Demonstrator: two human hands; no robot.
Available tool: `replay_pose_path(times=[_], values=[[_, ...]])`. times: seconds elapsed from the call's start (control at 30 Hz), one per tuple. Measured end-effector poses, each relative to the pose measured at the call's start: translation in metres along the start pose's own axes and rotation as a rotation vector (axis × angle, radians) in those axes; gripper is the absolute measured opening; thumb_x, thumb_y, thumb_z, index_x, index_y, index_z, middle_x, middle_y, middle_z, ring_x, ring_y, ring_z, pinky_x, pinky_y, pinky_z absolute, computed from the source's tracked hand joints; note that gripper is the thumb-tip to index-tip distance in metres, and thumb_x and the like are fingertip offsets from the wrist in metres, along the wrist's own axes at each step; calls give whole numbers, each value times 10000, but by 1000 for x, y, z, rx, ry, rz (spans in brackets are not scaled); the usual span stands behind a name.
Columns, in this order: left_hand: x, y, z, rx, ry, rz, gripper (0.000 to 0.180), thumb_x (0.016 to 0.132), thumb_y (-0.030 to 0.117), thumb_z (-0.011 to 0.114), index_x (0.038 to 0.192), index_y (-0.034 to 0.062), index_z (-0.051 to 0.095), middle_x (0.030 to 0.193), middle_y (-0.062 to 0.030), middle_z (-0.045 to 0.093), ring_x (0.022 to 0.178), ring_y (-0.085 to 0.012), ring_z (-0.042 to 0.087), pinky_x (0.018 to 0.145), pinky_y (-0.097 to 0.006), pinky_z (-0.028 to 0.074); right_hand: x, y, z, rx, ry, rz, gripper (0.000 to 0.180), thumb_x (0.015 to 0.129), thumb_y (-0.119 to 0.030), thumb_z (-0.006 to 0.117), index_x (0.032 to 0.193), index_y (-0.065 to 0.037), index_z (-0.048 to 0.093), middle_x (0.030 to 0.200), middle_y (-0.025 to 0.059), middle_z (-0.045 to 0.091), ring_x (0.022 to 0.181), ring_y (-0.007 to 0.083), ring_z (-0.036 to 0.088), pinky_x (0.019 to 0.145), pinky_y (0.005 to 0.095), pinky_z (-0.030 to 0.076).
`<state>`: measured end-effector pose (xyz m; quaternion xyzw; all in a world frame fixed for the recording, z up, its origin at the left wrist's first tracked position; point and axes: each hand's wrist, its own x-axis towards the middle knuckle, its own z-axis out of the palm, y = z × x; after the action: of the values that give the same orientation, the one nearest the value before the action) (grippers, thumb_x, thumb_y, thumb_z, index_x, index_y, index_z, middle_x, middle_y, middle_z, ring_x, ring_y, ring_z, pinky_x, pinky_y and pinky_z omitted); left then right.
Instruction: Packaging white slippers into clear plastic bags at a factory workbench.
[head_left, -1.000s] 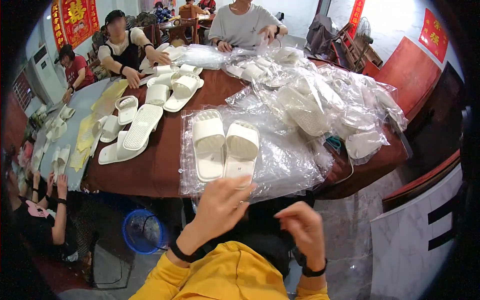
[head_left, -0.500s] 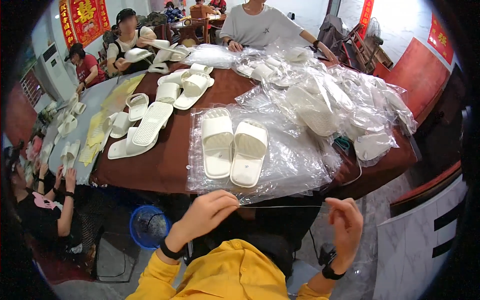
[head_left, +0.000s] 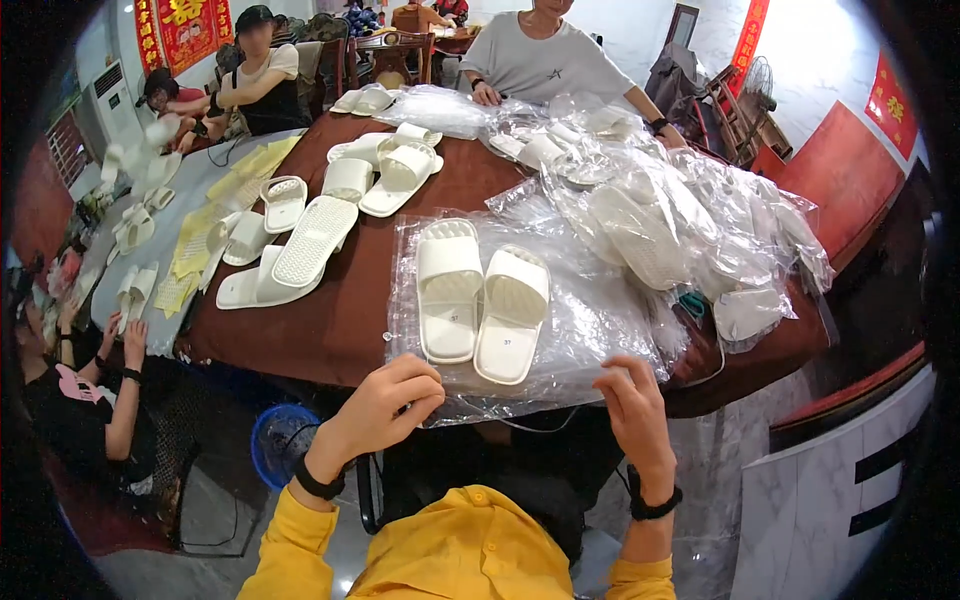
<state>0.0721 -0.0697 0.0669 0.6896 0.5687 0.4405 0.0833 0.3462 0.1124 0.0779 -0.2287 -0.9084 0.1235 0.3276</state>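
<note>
Two white slippers (head_left: 512, 310), side by side on a clear plastic bag (head_left: 590, 320). By the bag's near edge, a thin string (head_left: 524, 428). Near its ends, left hand (head_left: 388, 403) and right hand (head_left: 638, 412), fingers bent; cannot tell if holding it. Underneath, a brown cloth (head_left: 345, 345). Farther left, more white slippers (head_left: 314, 242).

slippers (head_left: 450, 287): matt plastic | bags (head_left: 595, 305): glossy crinkled plastic | tablecloth (head_left: 362, 300): matt cloth
</note>
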Motion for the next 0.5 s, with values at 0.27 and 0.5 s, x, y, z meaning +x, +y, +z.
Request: replay_pose_path(times=[0.27,0.5], values=[[13,-30,-2,8,-94,-14,78,860,63,646,860,-13,629,891,-124,609,817,-287,590,730,-356,488,77,12,74,44,-142,-235,94,796,-48,608,878,-95,615,1305,140,484,1287,356,386,1083,495,292],[36,-55,4,103,-85,-42,129,866,108,634,846,-18,614,868,-150,586,813,-332,571,729,-381,475,112,36,116,-114,-173,-243,91,795,-87,654,878,-123,654,1391,146,413,1373,392,264,1133,531,184]])
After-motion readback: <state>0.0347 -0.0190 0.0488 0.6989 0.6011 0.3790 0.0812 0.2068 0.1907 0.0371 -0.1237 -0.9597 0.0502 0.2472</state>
